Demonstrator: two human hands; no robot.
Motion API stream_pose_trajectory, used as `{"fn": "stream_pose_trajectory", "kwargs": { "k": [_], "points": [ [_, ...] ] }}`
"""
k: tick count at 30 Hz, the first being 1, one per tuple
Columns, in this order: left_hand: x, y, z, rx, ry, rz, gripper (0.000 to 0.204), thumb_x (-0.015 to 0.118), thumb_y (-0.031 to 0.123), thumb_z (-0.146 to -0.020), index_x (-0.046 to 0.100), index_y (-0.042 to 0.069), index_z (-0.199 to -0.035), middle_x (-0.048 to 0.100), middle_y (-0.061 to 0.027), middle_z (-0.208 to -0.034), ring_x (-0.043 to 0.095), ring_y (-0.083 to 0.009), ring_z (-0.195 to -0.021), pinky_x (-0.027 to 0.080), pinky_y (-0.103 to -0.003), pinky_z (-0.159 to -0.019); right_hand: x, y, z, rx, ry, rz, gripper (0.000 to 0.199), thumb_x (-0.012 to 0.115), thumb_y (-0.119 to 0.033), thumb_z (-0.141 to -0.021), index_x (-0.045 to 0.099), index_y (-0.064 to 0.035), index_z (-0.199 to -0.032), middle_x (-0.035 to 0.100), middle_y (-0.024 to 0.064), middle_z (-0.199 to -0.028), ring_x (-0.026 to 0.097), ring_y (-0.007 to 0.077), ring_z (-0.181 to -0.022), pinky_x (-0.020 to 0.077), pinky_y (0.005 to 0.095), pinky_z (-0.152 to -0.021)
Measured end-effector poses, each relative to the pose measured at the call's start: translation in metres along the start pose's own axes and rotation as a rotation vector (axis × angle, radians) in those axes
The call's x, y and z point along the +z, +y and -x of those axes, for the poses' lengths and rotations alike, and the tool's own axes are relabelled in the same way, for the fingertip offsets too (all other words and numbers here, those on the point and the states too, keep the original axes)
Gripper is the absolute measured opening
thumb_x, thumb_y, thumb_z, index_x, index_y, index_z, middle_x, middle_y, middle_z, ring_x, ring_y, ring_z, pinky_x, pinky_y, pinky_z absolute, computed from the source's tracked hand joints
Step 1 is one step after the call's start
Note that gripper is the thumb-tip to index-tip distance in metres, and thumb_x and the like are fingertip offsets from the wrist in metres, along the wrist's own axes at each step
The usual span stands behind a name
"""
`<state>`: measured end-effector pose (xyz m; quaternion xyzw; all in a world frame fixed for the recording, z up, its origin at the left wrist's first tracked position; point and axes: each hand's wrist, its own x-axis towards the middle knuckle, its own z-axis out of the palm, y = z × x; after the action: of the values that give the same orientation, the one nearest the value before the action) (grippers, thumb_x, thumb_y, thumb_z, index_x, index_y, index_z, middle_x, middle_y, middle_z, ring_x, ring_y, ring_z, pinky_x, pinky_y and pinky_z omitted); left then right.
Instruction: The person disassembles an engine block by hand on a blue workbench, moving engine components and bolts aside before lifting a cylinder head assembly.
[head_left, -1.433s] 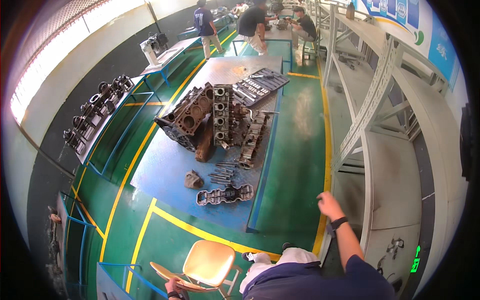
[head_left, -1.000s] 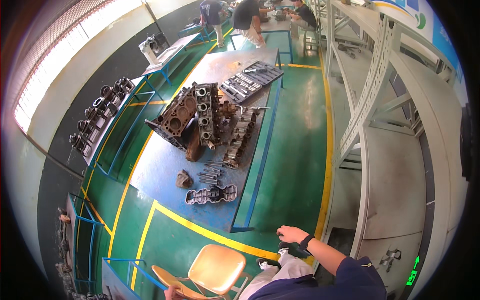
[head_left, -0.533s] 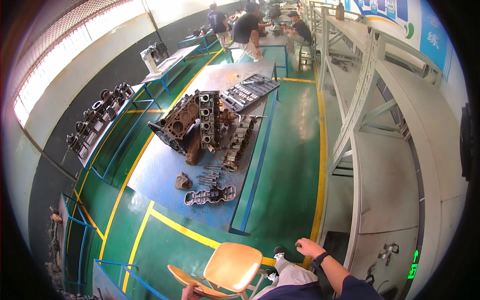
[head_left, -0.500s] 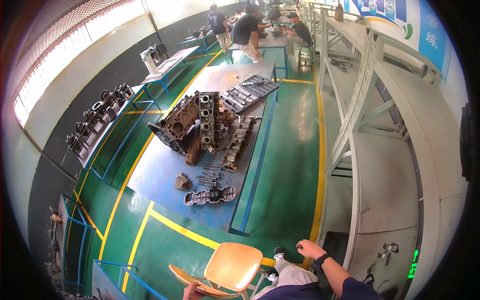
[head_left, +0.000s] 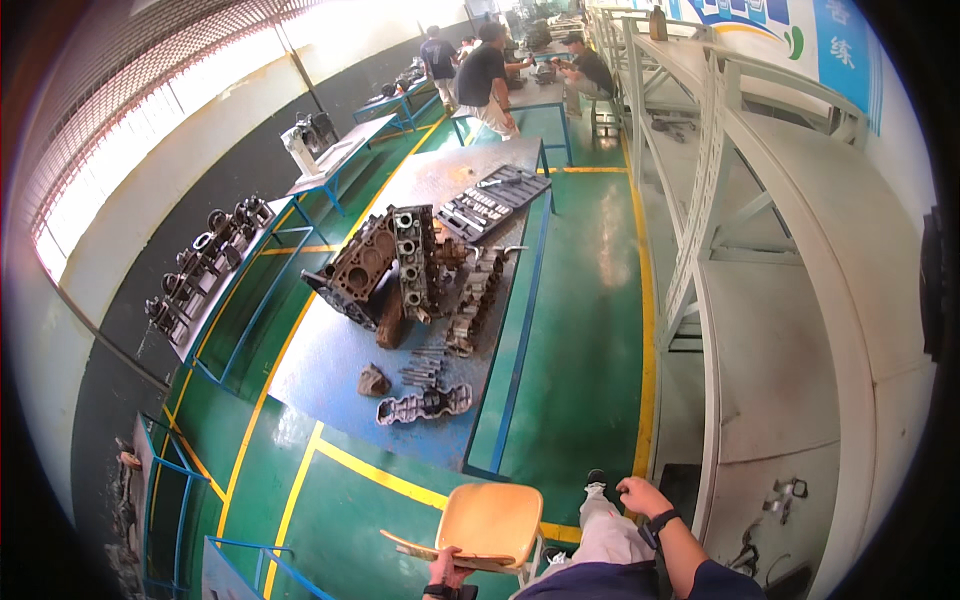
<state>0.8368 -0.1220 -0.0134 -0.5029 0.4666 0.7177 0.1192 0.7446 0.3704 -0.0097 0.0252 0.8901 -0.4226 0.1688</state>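
At the lower middle is a chair (head_left: 492, 522) with a light wooden seat and a thin wooden backrest. My left hand (head_left: 446, 567) is closed around the backrest, which shows nearly edge-on. A dark band circles that wrist. My right hand (head_left: 643, 497) hangs to the right of the chair, fingers curled in a loose fist, with no object visible in it. That wrist wears a black watch (head_left: 655, 524). Beyond the chair stands a blue-topped metal table (head_left: 320, 365) carrying an engine block (head_left: 363, 262), a cylinder head (head_left: 413, 258) and a valve cover-like casting (head_left: 425, 404).
An open socket set (head_left: 490, 205), several bolts (head_left: 422, 367) and a brown lump (head_left: 373, 380) also lie on the table. Grey shelving (head_left: 715, 220) lines the right side. Farther off, people (head_left: 486, 80) work at another table. A blue-framed table (head_left: 240, 560) stands lower left.
The chair has shifted to the right in view, together with my left hand on its backrest. My right hand has moved slightly right, still curled. My legs have moved forward.
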Motion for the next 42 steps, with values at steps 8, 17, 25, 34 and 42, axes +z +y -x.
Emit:
{"fn": "stream_pose_trajectory", "kwargs": {
  "k": [8,17,25,34,42],
  "points": [
    [0.036,-0.001,0.004,-0.147,-0.119,0.009,0.043,0.058,0.033,-0.086,0.055,0.0,-0.113,0.064,-0.0252,-0.106,0.063,-0.0413,-0.101,0.056,-0.056,-0.082,-0.029,0.04,-0.088,0.022,-0.04,-0.071,0.028,0.057,-0.01,-0.079,0.069,0.0005,-0.102,0.069,0.0208,-0.101,0.066,0.0345,-0.098,0.0525,0.0403,-0.089],
    [0.161,0.032,0.034,-0.232,0.217,-0.15,0.043,0.068,0.021,-0.08,0.056,-0.007,-0.109,0.067,-0.0212,-0.091,0.07,-0.0353,-0.074,0.061,-0.049,-0.065,-0.067,0.056,-0.19,-0.01,-0.041,-0.166,0.025,0.053,-0.004,-0.079,0.067,0.0028,-0.099,0.069,0.0204,-0.098,0.067,0.0347,-0.095,0.0529,0.0392,-0.085],
    [0.244,0.053,0.036,-0.237,0.199,-0.124,0.051,0.068,0.019,-0.079,0.052,-0.009,-0.118,0.065,-0.0234,-0.104,0.07,-0.0365,-0.087,0.061,-0.049,-0.073,-0.078,0.08,-0.194,0.082,-0.173,-0.176,0.027,0.053,-0.005,-0.079,0.067,0.0033,-0.101,0.07,0.0192,-0.099,0.067,0.0327,-0.096,0.0528,0.0384,-0.086],
    [0.37,0.097,0.034,-0.083,0.139,-0.203,0.048,0.072,0.014,-0.075,0.053,-0.012,-0.11,0.066,-0.0234,-0.103,0.071,-0.034,-0.083,0.063,-0.044,-0.072,-0.119,0.08,-0.194,0.178,-0.158,-0.219,0.026,0.057,-0.008,-0.08,0.068,0.0004,-0.102,0.069,0.0184,-0.1,0.066,0.0328,-0.096,0.0529,0.0389,-0.085],
    [0.461,0.123,-0.001,-0.128,-0.08,-0.126,0.045,0.064,0.021,-0.084,0.051,-0.004,-0.119,0.067,-0.0195,-0.107,0.07,-0.0321,-0.089,0.061,-0.044,-0.08,-0.153,0.08,-0.206,0.2,0.024,-0.276,0.025,0.061,-0.009,-0.08,0.068,0.0009,-0.101,0.07,0.0177,-0.097,0.069,0.0302,-0.09,0.0545,0.0378,-0.082]
  ]
}}
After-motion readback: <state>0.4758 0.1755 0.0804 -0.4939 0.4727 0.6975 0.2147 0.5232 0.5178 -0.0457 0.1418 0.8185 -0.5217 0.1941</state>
